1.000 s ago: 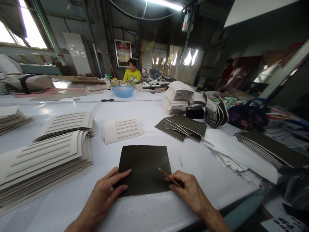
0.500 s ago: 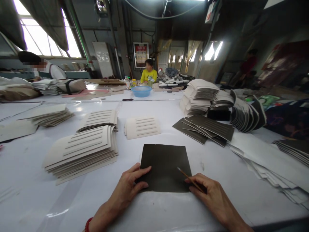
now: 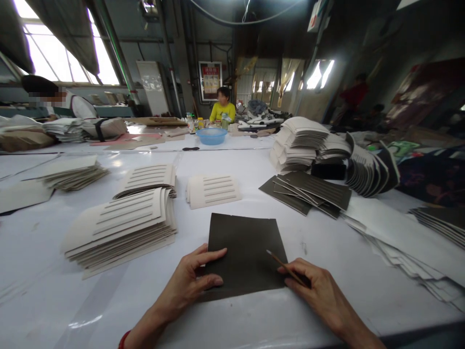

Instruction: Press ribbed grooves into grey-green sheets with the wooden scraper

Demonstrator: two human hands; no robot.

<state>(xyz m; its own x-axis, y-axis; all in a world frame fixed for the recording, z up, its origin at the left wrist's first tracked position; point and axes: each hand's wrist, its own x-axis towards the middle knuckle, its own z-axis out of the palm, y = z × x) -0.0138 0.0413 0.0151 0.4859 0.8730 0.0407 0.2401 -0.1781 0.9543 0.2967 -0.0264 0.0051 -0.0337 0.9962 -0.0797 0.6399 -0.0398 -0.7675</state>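
A dark grey rectangular sheet [image 3: 243, 247] lies flat on the white table [image 3: 225, 320] right in front of me. My left hand [image 3: 191, 281] grips the sheet's near left edge, thumb on top. My right hand [image 3: 319, 293] rests at the sheet's near right corner and holds a thin stick [image 3: 285, 266] like a pen, its tip pointing over the sheet.
Stacks of white slotted sheets [image 3: 123, 223] sit to the left, a smaller stack [image 3: 212, 190] ahead. Dark sheets [image 3: 308, 191] fan out at right before tall white piles [image 3: 301, 143]. A blue bowl [image 3: 211, 135] and a seated person in yellow [image 3: 222, 109] are far back.
The view swung left between the earliest frame and now. Both hands stay on the dark sheet; its near left edge has lifted slightly under my left hand.
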